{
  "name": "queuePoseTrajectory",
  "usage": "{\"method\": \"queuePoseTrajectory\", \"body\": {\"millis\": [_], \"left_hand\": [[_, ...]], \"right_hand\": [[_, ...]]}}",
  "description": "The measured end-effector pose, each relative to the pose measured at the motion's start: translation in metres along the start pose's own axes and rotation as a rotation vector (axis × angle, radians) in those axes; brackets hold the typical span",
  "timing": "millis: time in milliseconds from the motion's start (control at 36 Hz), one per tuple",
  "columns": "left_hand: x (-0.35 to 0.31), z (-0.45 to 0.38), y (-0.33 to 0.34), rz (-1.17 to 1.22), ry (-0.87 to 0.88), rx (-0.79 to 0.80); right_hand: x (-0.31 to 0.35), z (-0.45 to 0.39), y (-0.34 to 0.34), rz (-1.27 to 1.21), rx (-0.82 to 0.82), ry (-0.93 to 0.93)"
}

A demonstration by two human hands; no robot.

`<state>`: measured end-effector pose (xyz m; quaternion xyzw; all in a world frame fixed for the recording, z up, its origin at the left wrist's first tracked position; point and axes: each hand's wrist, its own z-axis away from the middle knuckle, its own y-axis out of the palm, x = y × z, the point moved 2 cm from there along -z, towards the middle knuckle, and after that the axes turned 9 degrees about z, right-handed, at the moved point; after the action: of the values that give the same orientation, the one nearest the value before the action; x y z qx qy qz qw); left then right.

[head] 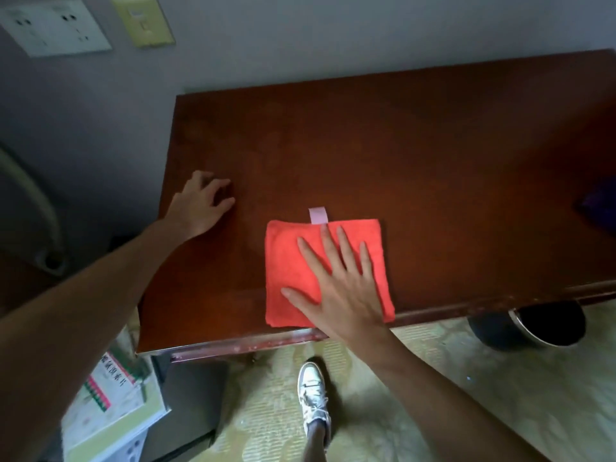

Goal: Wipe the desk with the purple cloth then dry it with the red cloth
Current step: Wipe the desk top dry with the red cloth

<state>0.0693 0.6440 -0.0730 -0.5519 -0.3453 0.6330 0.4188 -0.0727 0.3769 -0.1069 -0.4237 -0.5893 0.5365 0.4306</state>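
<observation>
The red cloth [293, 271], folded square with a pale tag at its far edge, lies flat near the front edge of the dark wooden desk [416, 155]. My right hand [340, 281] presses flat on it, fingers spread. My left hand [198, 205] rests on the desk's left side with its fingers apart, holding nothing. The purple cloth [600, 208] shows only as a dark shape at the desk's far right edge, cut off by the frame.
A wall with a socket plate [53, 26] and a switch [143, 21] stands behind the desk. A black bin [540, 325] sits on the floor under the right front edge. Papers [113, 405] lie lower left. My shoe [313, 391] is on the carpet.
</observation>
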Motion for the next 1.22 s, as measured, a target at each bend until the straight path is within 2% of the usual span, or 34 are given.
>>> {"method": "queuePoseTrajectory", "body": {"millis": [167, 278, 417, 583, 778, 1000, 1111, 1222], "left_hand": [[0.016, -0.008, -0.004, 0.008, 0.026, -0.056], [0.027, -0.032, -0.009, 0.034, -0.027, -0.088], [0.036, -0.07, -0.017, 0.068, 0.003, -0.093], [0.038, -0.125, -0.024, 0.117, 0.11, -0.084], [0.046, -0.147, -0.008, 0.123, 0.116, -0.113], [0.046, -0.151, -0.012, 0.221, 0.092, -0.047], [0.048, -0.147, -0.02, 0.39, 0.068, -0.017], [0.061, -0.114, -0.028, 0.27, 0.122, -0.106]], "right_hand": [[0.003, -0.009, 0.0, 0.035, -0.031, -0.02], [0.004, -0.054, 0.002, 0.033, -0.015, -0.03], [-0.003, -0.172, 0.005, 0.027, 0.059, -0.002], [-0.018, -0.325, 0.016, 0.012, -0.007, 0.087], [-0.03, -0.436, 0.018, 0.014, -0.003, 0.113], [-0.021, -0.43, 0.02, 0.022, 0.023, 0.118], [0.002, -0.38, 0.018, 0.009, 0.04, 0.078], [0.03, -0.302, 0.017, 0.003, 0.064, 0.036]]}}
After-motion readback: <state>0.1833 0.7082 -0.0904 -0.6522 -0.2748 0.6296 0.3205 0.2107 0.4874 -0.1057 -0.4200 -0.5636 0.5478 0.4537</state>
